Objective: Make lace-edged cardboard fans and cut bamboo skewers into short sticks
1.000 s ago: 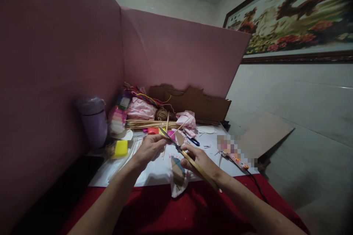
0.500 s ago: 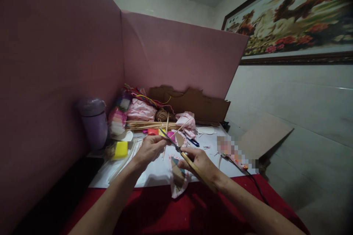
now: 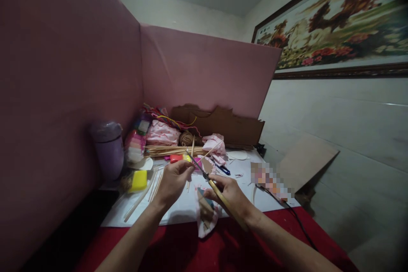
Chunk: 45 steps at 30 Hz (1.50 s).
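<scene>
My right hand [image 3: 231, 197] is closed around the yellow handles of a pair of scissors [image 3: 228, 206], whose dark blades point up and to the left. Between the fingertips of my left hand [image 3: 174, 182] is a thin wooden stick [image 3: 207, 153], slanting up to the right. The blades cross close to those fingertips at the stick; whether they touch it I cannot make out. Below my right hand lies a cardboard piece edged with pink cloth [image 3: 206, 212], partly over the front edge of the white sheet [image 3: 178, 216].
Behind my hands lie a bundle of wooden sticks [image 3: 159, 151], a brown yarn ball [image 3: 186, 138], pink cloth [image 3: 164, 133] and torn cardboard [image 3: 236, 125]. A purple cup [image 3: 109, 153] and yellow block [image 3: 139, 181] stand left. A cable [image 3: 301, 225] runs along the right.
The whole view has shifted slightly, so the table appears lower. Both hands keep nearly the same pose, with the scissors still at the stick.
</scene>
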### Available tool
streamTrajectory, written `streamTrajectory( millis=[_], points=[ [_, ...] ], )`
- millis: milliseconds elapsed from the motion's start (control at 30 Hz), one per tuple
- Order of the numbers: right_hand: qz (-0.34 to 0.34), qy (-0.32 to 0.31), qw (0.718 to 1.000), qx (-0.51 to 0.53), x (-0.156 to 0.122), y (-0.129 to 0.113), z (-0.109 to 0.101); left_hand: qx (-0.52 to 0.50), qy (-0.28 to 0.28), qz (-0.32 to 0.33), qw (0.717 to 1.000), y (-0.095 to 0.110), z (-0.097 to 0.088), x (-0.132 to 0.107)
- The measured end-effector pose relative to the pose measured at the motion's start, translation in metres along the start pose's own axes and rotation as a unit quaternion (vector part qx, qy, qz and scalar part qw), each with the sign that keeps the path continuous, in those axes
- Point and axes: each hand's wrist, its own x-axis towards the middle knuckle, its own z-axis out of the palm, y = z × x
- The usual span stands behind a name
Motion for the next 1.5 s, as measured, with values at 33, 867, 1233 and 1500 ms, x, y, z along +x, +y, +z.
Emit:
streamTrajectory(
  millis=[33, 867, 1233, 1500],
  points=[
    [0.002, 0.000, 1.000, 0.006, 0.000, 0.001, 0.001, 0.019, 0.012, 0.015, 1.000, -0.001, 0.000, -0.001],
    [0.014, -0.014, 1.000, -0.002, -0.005, -0.004, 0.006, -0.247, -0.125, -0.239, 0.931, 0.006, -0.016, 0.005],
    [0.008, 0.018, 1.000, -0.016, 0.000, -0.001, 0.005, 0.047, 0.056, 0.032, 0.997, 0.004, 0.003, -0.006],
    [0.011, -0.008, 1.000, -0.026, -0.005, -0.001, 0.006, -0.022, -0.001, -0.030, 0.999, 0.004, -0.006, -0.003]
  ],
)
